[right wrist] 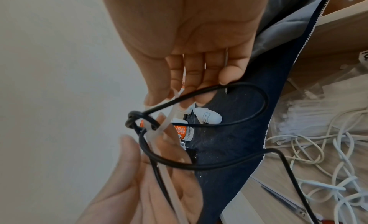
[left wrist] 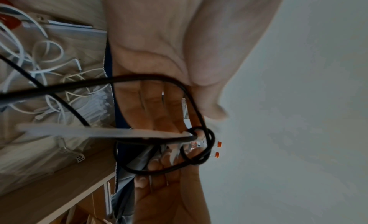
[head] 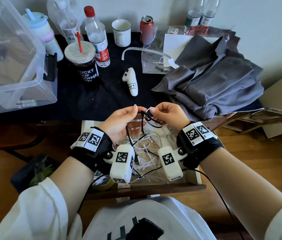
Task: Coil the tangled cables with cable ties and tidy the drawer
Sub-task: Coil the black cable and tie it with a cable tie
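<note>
Above the open drawer point(head: 198, 177) both hands are raised close together. My left hand point(head: 128, 116) grips a black cable point(head: 144, 118) gathered into small loops, and its free end hangs down into the drawer. My right hand point(head: 164, 113) pinches a white cable tie point(head: 148, 109) that wraps the loops where they cross. In the right wrist view the cable tie point(right wrist: 169, 120) passes through the black cable point(right wrist: 256, 115) loops, with its tail over my left palm. Tangled white cables point(head: 149, 142) and loose ties point(head: 148, 163) lie in the drawer below.
On the dark tablecloth behind stand a coffee cup point(head: 83, 63), bottles point(head: 97, 37), a mug point(head: 121, 32), a can point(head: 146, 28) and a white controller point(head: 131, 81). Grey clothing point(head: 213, 82) is at the right and a clear box point(head: 10, 66) at the left. Scissors point(right wrist: 284, 202) lie in the drawer.
</note>
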{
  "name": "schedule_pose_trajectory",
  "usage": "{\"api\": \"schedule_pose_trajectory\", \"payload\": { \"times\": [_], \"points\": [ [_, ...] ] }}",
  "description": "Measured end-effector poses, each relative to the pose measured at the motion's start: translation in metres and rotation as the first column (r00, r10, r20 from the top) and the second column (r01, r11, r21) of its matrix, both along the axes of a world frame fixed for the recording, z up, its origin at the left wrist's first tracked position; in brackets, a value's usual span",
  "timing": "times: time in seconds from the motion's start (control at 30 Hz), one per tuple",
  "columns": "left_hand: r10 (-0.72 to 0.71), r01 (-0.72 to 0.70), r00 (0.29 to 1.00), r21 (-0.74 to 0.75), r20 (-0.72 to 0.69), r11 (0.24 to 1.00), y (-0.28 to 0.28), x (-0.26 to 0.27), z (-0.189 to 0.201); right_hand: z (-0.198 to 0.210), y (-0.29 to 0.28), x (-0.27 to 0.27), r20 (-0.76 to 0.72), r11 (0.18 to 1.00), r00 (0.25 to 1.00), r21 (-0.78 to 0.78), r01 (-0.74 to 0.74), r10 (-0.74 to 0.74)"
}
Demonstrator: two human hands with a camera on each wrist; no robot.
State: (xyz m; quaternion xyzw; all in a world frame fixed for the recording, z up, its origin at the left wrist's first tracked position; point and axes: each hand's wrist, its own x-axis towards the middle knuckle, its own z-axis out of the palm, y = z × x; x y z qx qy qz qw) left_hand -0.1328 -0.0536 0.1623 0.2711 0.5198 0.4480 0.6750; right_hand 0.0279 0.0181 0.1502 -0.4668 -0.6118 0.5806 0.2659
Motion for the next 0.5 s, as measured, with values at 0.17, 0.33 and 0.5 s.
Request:
{"api": "schedule_pose_trajectory", "payload": {
  "times": [0.17,0.33,0.5],
  "points": [
    [0.028,-0.031,0.996,-0.042,-0.079,0.999,0.003,0.005,0.002,0.003,0.001,-0.003,0.008,0.995,0.995,-0.013,-0.095,0.095],
    [0.125,-0.125,0.992,-0.045,0.000,0.991,0.007,0.004,0.004,0.008,0.001,-0.006,-0.177,0.990,0.982,-0.134,0.048,-0.071],
    [0.133,-0.134,0.990,-0.005,-0.042,0.991,0.008,0.004,0.006,0.007,-0.001,-0.010,-0.249,0.947,0.951,-0.304,0.103,-0.183]
  ]
}}
